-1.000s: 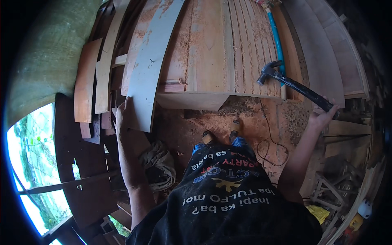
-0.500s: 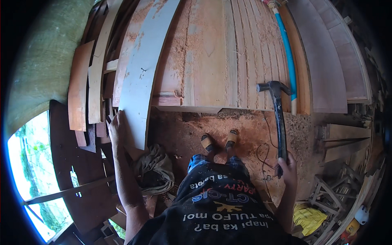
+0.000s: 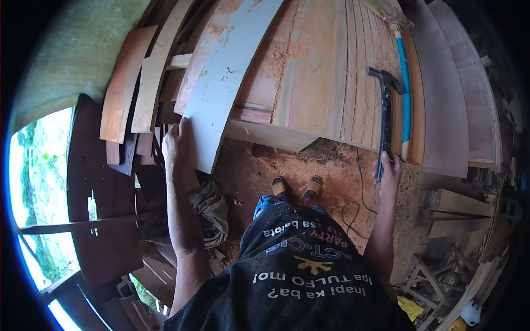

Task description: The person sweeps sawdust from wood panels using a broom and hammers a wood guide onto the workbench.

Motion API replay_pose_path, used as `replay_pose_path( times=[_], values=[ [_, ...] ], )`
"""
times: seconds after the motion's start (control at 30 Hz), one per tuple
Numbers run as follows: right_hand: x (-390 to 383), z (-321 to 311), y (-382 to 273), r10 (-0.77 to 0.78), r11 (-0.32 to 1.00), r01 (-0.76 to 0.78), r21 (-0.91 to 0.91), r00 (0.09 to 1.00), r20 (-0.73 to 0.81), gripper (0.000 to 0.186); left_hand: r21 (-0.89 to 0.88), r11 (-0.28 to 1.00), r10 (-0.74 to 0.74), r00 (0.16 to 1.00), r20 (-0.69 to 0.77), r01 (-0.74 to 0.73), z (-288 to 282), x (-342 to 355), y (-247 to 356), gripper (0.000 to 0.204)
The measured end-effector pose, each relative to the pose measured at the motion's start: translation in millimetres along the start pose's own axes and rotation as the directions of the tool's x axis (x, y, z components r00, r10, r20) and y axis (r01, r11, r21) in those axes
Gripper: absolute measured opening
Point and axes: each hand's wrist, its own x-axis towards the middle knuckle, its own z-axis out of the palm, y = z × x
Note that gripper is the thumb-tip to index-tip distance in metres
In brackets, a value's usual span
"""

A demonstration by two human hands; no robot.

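Observation:
My left hand [image 3: 175, 143] grips the left edge of a long pale board [image 3: 232, 66] near its lower end; the board lies across the bench, with a small nail [image 3: 229, 71] sticking out of it. My right hand [image 3: 389, 174] is closed on the handle of a black claw hammer [image 3: 385, 118], held upright with the head away from me, just left of a blue-handled tool [image 3: 403, 94] lying on the wooden work surface [image 3: 309, 77]. Wood shavings cover much of that surface.
Loose planks [image 3: 124, 88] are stacked at left, larger panels [image 3: 441, 99] stand at right. My sandalled feet are on the dusty floor [image 3: 259, 168], near a cord [image 3: 356, 209], a crumpled cloth [image 3: 207, 212] and a small wooden frame [image 3: 419, 281].
The hammer has swung from slanting out to the right to upright, my right hand moving leftward. In the last half second both hands and the board appear higher in the picture.

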Motion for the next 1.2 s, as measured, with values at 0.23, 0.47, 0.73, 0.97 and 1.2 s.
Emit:
replay_pose_path(
  times=[0.23,0.47,0.73,0.97,1.2],
  values=[
    [4.4,-0.1,4.5,-0.065,0.998,0.065,0.001,0.998,-0.019,0.031,-0.081,0.996,-0.037,0.998,0.049,0.041,-1.5,2.5,0.5,0.058],
    [7.9,-1.3,4.7,-0.055,0.998,0.055,0.005,0.998,-0.025,0.032,-0.185,0.983,0.024,0.982,0.187,0.012,-0.4,9.9,-10.4,0.058],
    [1.7,0.9,2.2,-0.073,0.995,0.074,0.065,0.997,-0.017,0.034,-0.311,0.947,0.15,0.965,0.214,-0.078,7.4,16.4,-21.1,0.058],
    [5.3,-1.9,6.2,-0.086,0.987,0.092,0.128,0.995,-0.049,0.034,-0.278,0.937,0.251,0.962,0.111,-0.212,9.6,20.1,-24.7,0.062],
    [8.2,-2.3,9.7,-0.098,0.984,0.101,0.148,0.995,-0.029,0.03,-0.239,0.949,0.239,0.963,0.12,-0.206,10.7,20.6,-24.6,0.065]
  ],
)
